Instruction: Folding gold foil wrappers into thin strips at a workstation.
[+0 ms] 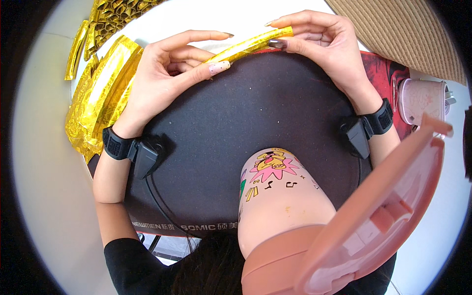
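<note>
A narrow strip of folded gold foil (251,45) stretches between my two hands at the far edge of the dark mat. My left hand (169,71) has its thumb and curled fingers on the strip's left end, while its index finger points out above it. At the other end, the thumb and fingers of my right hand (327,42) close around the strip's tip. Beside my left wrist lies a pile of gold foil pieces (105,93), partly hidden by that hand. Each wrist wears a black strap with a small black box.
A pink tumbler with cartoon drawings (282,196) and a raised lid (378,216) blocks the lower right. Rolled gold foil pieces (120,19) cluster at the far left. Ribbed brown cardboard (403,29) lies at the far right, with a small pink container (423,101) below it.
</note>
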`<control>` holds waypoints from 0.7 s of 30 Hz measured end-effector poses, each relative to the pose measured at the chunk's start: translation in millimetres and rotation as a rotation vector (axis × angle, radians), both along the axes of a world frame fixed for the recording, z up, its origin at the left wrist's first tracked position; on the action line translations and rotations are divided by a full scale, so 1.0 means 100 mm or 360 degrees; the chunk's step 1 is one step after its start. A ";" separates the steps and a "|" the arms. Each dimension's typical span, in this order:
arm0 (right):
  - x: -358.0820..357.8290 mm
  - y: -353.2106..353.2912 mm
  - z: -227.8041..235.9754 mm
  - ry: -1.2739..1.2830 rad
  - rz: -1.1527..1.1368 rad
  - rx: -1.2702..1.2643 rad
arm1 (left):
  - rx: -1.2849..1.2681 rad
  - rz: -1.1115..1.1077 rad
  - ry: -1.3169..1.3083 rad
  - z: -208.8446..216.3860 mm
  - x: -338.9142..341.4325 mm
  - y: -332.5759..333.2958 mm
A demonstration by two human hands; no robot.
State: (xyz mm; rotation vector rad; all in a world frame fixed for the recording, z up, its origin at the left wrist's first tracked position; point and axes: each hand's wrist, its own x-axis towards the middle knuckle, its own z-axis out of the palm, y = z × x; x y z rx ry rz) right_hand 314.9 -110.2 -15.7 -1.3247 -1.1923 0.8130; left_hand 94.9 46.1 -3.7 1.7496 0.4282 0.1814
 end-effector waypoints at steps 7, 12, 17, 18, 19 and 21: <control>-0.04 0.02 -0.06 0.0062 0.0041 0.0004 | 0.0145 -0.0034 0.0066 -0.03 -0.03 0.01; -0.02 -0.01 -0.04 0.0058 0.0061 -0.0157 | 0.0194 -0.0002 0.0069 -0.01 0.00 -0.12; -0.03 0.00 -0.04 0.0068 0.0079 -0.0082 | 0.0138 0.0044 -0.0062 -0.07 0.03 -0.12; -0.04 0.00 -0.05 0.0066 0.0075 -0.0075 | 0.0150 0.0051 -0.0059 -0.03 0.03 -0.13; -0.03 0.00 -0.04 0.0055 0.0075 -0.0068 | 0.0117 0.0079 -0.0006 0.01 0.05 -0.15; -0.02 -0.02 -0.02 0.0116 0.0055 -0.0087 | 0.0090 0.0101 0.0032 0.02 0.10 -0.17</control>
